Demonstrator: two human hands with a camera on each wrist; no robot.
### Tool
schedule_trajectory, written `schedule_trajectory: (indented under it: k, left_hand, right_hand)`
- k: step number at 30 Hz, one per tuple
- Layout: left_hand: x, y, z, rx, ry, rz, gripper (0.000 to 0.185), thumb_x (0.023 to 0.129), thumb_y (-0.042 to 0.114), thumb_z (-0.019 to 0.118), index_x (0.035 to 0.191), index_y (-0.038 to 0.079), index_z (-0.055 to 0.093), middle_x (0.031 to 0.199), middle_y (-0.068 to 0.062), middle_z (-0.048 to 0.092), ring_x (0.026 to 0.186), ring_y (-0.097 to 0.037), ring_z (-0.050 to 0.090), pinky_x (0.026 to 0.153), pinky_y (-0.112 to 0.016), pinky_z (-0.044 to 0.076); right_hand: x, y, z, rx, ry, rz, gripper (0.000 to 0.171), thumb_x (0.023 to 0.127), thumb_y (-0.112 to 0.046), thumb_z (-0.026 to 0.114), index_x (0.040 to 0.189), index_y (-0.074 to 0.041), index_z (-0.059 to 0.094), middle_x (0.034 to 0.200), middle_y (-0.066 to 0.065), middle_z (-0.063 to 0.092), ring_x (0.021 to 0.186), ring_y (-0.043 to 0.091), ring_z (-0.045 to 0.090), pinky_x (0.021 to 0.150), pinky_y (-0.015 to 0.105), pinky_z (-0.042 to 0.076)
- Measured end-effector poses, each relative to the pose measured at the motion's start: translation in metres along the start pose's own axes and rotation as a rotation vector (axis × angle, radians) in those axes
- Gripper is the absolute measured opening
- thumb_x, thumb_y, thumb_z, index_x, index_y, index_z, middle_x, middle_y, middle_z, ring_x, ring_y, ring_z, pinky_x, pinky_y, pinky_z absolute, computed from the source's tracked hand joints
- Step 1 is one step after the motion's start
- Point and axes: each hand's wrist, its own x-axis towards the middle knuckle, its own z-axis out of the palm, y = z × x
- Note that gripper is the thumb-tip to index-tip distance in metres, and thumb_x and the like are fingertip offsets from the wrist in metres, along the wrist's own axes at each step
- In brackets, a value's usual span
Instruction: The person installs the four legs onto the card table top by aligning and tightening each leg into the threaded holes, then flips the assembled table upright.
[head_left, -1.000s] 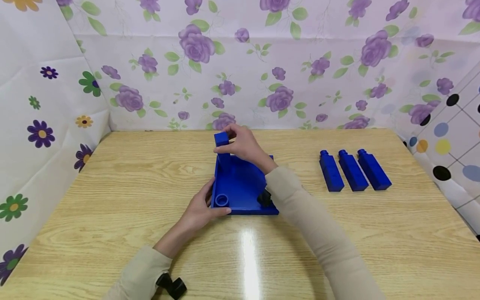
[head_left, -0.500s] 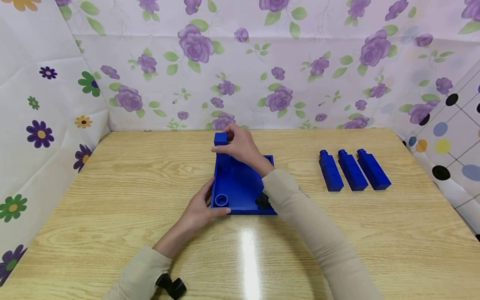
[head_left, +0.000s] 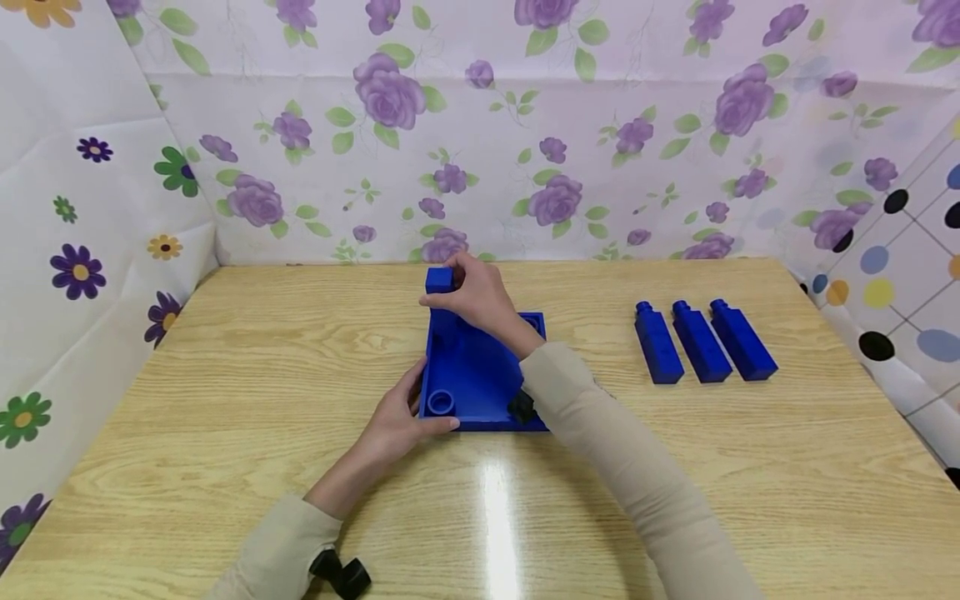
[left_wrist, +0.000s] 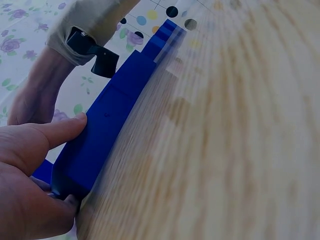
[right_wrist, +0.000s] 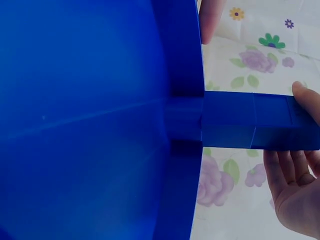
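A blue square tabletop (head_left: pixel 480 367) lies upside down, raised rim up, in the middle of the wooden table. My left hand (head_left: pixel 396 421) grips its near-left corner, thumb on the front rim and fingers along the left side. At the far-left corner a blue square leg (head_left: pixel 439 279) stands upright; my right hand (head_left: pixel 483 296) holds it near the top between thumb and fingers. In the right wrist view the leg (right_wrist: pixel 230 120) meets the corner, its joint hidden. A round socket (head_left: pixel 441 403) shows at the near-left corner. The right forearm covers part of the right side.
To the right, three more blue legs, a left one (head_left: pixel 660 346), a middle one (head_left: pixel 702 343) and a right one (head_left: pixel 744 342), lie side by side, threaded ends pointing away. Floral sheets (head_left: pixel 390 167) hang behind the wooden table (head_left: pixel 300 358).
The right hand and the leg have turned slightly, and the right forearm has shifted a little left, uncovering the far-right corner socket. The left hand keeps its place on the tabletop.
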Motion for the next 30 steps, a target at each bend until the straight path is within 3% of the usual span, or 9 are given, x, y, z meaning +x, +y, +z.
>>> schedule_trajectory:
  k: [18,30]
  left_hand:
    - [-0.002,0.003,0.003,-0.006,0.020,-0.014,0.102,0.080,0.009,0.080,0.156,0.010,0.012,0.158,-0.016,0.018,0.143,-0.032,0.020,0.112,-0.046,0.026]
    - [-0.002,0.003,0.004,0.001,0.019,-0.004,0.101,0.080,0.009,0.079,0.156,0.009,0.012,0.157,-0.016,0.019,0.143,-0.032,0.020,0.111,-0.047,0.028]
  right_hand:
    - [-0.003,-0.008,0.006,-0.001,0.052,0.093,0.042,0.077,-0.031,0.083,0.099,-0.006,0.057,0.083,0.006,0.051,0.069,0.019,0.049,0.059,0.025,0.037]
    - [-0.005,-0.013,0.004,-0.046,0.047,0.110,0.043,0.078,-0.032,0.082,0.102,-0.005,0.058,0.084,0.007,0.057,0.072,0.020,0.054,0.061,0.026,0.042]
